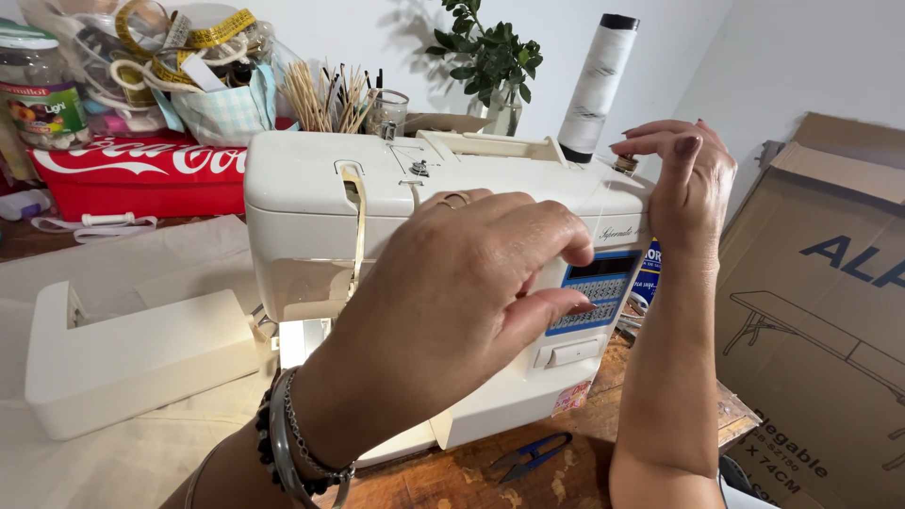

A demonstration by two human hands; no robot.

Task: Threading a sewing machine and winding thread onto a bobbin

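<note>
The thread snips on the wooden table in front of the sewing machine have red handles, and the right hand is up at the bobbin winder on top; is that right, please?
Not quite: in the head view the thread snips have blue handles, not red. The rest holds: they lie on the wooden table in front of the sewing machine, and the right hand is up at the bobbin winder on top.

Bright, even daylight over a sharp wide-angle view

Soft light falls from the upper left, so the leafy green plant in a glass vase [490,58] casts a faint grey shadow on the white wall [377,33] to its left. The cream plastic sewing machine [311,188] reads bright without blown glare; its underside sits in shade. The left hand [471,292], close to the lens, looks oversized and slightly soft. Lines of the brown cardboard box [820,311] bow at the right edge.
</note>
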